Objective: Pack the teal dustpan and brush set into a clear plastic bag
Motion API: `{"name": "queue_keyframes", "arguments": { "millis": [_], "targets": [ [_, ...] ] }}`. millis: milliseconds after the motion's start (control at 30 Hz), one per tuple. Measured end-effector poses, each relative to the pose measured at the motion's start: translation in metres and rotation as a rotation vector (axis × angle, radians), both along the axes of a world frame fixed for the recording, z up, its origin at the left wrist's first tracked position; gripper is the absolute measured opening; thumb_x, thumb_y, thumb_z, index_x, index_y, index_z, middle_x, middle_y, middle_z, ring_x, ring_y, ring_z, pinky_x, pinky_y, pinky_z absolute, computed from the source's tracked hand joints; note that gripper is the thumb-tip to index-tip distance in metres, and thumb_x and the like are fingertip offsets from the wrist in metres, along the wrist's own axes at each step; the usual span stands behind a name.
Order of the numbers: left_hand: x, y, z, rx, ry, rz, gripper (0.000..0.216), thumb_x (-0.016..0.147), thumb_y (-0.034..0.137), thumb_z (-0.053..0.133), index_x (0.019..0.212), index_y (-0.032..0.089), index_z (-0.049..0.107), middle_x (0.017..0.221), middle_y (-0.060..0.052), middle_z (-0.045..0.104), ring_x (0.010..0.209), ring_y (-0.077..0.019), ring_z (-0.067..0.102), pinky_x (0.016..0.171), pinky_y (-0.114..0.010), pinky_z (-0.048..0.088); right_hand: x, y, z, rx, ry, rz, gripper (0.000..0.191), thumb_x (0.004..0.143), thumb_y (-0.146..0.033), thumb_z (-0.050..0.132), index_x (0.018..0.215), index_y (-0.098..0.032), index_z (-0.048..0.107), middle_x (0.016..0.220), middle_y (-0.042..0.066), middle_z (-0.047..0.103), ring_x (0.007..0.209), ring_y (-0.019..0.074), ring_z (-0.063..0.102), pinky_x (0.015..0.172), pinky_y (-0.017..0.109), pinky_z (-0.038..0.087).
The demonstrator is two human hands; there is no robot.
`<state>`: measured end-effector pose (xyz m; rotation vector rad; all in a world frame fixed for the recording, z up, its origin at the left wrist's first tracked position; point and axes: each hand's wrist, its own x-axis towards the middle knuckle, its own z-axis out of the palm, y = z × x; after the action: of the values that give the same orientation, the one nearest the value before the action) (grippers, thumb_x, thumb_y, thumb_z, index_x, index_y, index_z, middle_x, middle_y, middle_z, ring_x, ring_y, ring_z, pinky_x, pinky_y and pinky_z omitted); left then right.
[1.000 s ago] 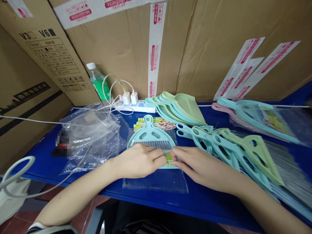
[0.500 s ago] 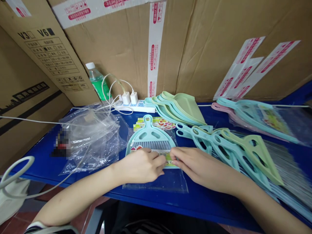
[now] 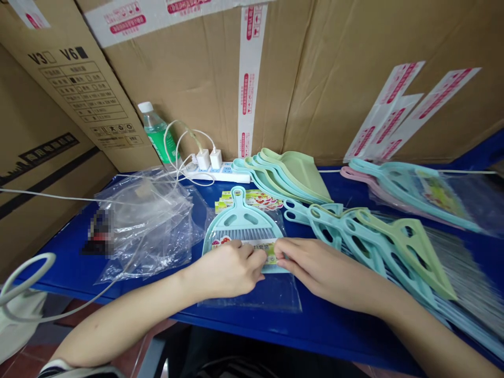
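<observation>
A light-blue dustpan (image 3: 238, 212) lies with its handle pointing away from me, a grey-bristled brush (image 3: 246, 233) nested in it. Across the bristles runs a printed label card (image 3: 271, 256), partly hidden by my hands. Clear plastic of a bag (image 3: 255, 299) shows below the dustpan and around its sides. My left hand (image 3: 234, 266) is closed over the card, fingers curled and fingertips bunched. Opposite it, my right hand (image 3: 311, 265) pinches at the card's right end. Whether the fingertips grip card or plastic film is hidden.
Clear bags (image 3: 153, 226) lie heaped at left. More label cards (image 3: 255, 199) sit behind the dustpan. Stacked dustpans (image 3: 295, 173) stand at the back, loose brushes (image 3: 378, 247) at right, bagged sets (image 3: 409, 184) beyond. A power strip (image 3: 228, 172) and bottle (image 3: 159, 134) stand by the cartons.
Almost nothing differs. Both hands stay closed over the label card, and the view has shifted very slightly.
</observation>
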<state>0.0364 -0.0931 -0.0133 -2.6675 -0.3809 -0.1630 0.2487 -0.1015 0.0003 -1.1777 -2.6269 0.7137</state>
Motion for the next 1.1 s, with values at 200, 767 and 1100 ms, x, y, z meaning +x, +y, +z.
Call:
{"name": "queue_keyframes", "arguments": {
  "millis": [200, 767, 1100],
  "targets": [
    [0.0027, -0.0027, 0.0020, -0.003, 0.017, 0.053, 0.021, 0.089, 0.029, 0.062, 0.075, 0.013, 0.066, 0.079, -0.004, 0.060, 0.064, -0.0184, 0.058, 0.046, -0.031, 0.040, -0.0011, -0.0007, 0.0022, -0.009, 0.022, 0.002, 0.023, 0.097, -0.018, 0.032, 0.074, -0.024, 0.033, 0.073, 0.000, 0.052, 0.065, 0.0163, 0.051, 0.059, 0.030, 0.035],
    [0.0001, -0.0022, 0.0059, 0.033, 0.065, 0.129, 0.021, 0.088, 0.006, 0.047, 0.095, 0.009, 0.067, 0.073, -0.004, 0.056, 0.056, -0.0169, 0.055, 0.044, -0.030, 0.038, 0.0006, -0.0001, 0.0010, 0.005, -0.005, -0.004, 0.024, 0.095, -0.017, 0.033, 0.072, -0.024, 0.031, 0.072, -0.001, 0.053, 0.062, 0.0159, 0.051, 0.057, 0.029, 0.033],
    [-0.0011, -0.0008, 0.0052, 0.031, 0.088, 0.117, 0.024, 0.088, 0.005, 0.046, 0.100, 0.008, 0.067, 0.075, -0.004, 0.056, 0.057, -0.0163, 0.055, 0.046, -0.030, 0.040, 0.0013, 0.0000, -0.0006, 0.000, -0.008, -0.007, 0.023, 0.096, -0.018, 0.034, 0.074, -0.023, 0.034, 0.074, 0.000, 0.055, 0.064, 0.0160, 0.052, 0.057, 0.029, 0.034]
  ]
}}
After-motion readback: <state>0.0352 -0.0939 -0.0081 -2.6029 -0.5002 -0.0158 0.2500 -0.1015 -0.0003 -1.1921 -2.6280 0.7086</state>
